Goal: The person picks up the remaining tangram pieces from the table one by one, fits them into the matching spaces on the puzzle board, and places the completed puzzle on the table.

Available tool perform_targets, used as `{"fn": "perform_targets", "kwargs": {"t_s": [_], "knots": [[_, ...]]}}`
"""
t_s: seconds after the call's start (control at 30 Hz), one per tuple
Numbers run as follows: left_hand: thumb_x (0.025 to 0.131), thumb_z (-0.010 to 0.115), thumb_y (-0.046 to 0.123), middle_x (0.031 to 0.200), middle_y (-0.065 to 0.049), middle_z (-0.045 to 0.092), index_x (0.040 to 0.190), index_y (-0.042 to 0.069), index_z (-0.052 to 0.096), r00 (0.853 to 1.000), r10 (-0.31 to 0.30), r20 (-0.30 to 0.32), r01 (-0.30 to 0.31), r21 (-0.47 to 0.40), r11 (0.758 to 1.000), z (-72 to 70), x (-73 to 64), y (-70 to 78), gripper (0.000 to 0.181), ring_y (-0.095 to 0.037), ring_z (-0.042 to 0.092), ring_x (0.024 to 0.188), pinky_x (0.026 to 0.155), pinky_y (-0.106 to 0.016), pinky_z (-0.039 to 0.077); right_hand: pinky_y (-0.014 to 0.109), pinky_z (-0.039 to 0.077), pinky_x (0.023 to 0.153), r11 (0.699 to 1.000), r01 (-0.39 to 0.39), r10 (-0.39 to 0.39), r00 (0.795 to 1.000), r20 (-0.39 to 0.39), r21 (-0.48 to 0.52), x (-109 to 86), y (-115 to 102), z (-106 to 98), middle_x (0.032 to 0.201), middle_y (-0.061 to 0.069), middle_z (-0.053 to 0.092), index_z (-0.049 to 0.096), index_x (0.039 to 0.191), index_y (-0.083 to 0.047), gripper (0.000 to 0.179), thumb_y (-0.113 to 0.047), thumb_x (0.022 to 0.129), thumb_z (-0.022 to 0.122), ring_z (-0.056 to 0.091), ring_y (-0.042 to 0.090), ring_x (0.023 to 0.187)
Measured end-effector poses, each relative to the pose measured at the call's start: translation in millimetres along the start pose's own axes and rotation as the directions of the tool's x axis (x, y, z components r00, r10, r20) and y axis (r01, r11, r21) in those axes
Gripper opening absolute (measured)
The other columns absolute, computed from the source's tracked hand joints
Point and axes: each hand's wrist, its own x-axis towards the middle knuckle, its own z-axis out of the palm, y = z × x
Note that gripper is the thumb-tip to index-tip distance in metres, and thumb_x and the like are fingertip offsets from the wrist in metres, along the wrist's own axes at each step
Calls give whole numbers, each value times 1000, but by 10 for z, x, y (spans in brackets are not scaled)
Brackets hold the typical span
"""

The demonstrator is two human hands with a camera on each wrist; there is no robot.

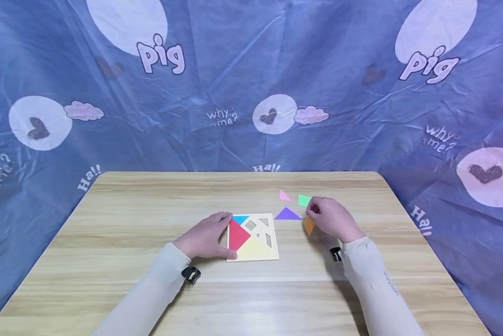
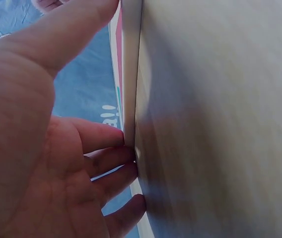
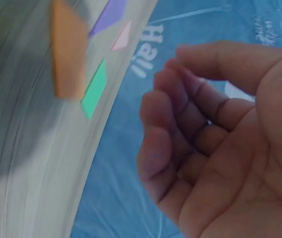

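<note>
A pale square tangram board (image 1: 276, 255) lies on the table, holding a red triangle (image 1: 236, 235), a pale yellow triangle (image 1: 257, 249) and a blue piece (image 1: 239, 219). Along the board's left side, my left hand (image 1: 207, 235) holds it, thumb at the near corner and fingers by the far one. Fingertips (image 2: 116, 136) meet its side edge in the left wrist view. My right hand (image 1: 331, 217) is curled, thumb tip against index tip, with nothing seen between them. Below its fingertips is an orange piece (image 1: 309, 226), blurred and apart from the hand in the right wrist view.
Right of the board lie a purple triangle (image 1: 287, 214), a pink triangle (image 1: 284, 196) and a green piece (image 1: 303, 200). Small shaped openings show in the board's right part. A printed blue cloth (image 1: 234, 144) hangs behind the wooden table (image 1: 150, 196).
</note>
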Motion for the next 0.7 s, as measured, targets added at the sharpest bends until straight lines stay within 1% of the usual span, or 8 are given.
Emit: {"fn": "perform_targets", "kwargs": {"t_s": [0.03, 0.1, 0.17, 0.3, 0.37, 0.47, 0.57, 0.7], "knots": [[77, 82, 64, 166, -16, 33, 161, 1, 32, 1000, 1, 0, -1, 2, 1000, 0, 0, 1, 116, -33, 32, 153, 123, -47, 32, 40, 52, 73, 1000, -11, 10, 1000, -8, -22, -1, 20, -6, 81, 1, 66, 69, 91, -7, 10, -11, 98, 63, 59, 18, 75], [75, 83, 65, 166, -16, 33, 161, 0, 32, 1000, 4, 1, -4, 3, 1000, -1, -1, 5, 119, -33, 32, 153, 123, -46, 32, 42, 52, 74, 999, -27, 26, 999, -18, -34, 2, 46, -6, 83, 3, 66, 69, 92, -6, 9, -12, 98, 64, 60, 21, 76], [73, 84, 65, 166, -15, 34, 161, 0, 31, 1000, 6, 2, -6, 1, 1000, -2, -3, 9, 121, -33, 33, 153, 123, -46, 32, 45, 54, 77, 998, -33, 32, 999, -23, -47, 9, 62, 8, 89, 7, 67, 70, 96, -4, 10, -13, 98, 65, 62, 24, 81], [68, 88, 66, 166, -16, 33, 161, -1, 29, 1000, 8, 10, -8, -10, 1000, -5, -14, 15, 129, -33, 32, 153, 124, -45, 31, 54, 55, 85, 994, -7, 10, 1000, 27, -112, 18, 86, 61, 107, 16, 64, 69, 112, 1, 25, -19, 97, 67, 63, 34, 98], [66, 89, 66, 166, -16, 32, 161, -2, 29, 1000, 9, 15, -9, -12, 1000, -4, -20, 16, 131, -33, 31, 153, 124, -45, 31, 57, 55, 87, 990, 10, -1, 998, 63, -138, 17, 94, 90, 113, 19, 62, 68, 118, 3, 31, -21, 97, 68, 61, 37, 103], [65, 89, 66, 166, -17, 31, 161, -2, 28, 1000, 13, 16, -13, -12, 1000, -1, -23, 16, 133, -33, 31, 153, 124, -45, 30, 57, 55, 86, 989, 19, -7, 997, 83, -145, 15, 109, 121, 114, 19, 61, 68, 119, 3, 34, -23, 97, 70, 61, 36, 102], [66, 89, 66, 166, -18, 32, 161, -3, 29, 1000, 24, 8, -24, -11, 1000, 3, -21, 14, 132, -34, 31, 153, 124, -45, 30, 57, 55, 85, 990, 18, -7, 997, 75, -137, 7, 124, 134, 115, 19, 62, 68, 119, 3, 35, -23, 97, 70, 61, 35, 101], [66, 89, 66, 165, -18, 33, 160, -4, 29, 999, 35, 3, -35, -4, 999, 2, -20, 10, 131, -34, 32, 153, 124, -45, 30, 56, 55, 86, 990, -2, 12, 998, 66, -143, 5, 143, 131, 115, 19, 62, 68, 119, 3, 35, -24, 96, 69, 62, 35, 101]]}}
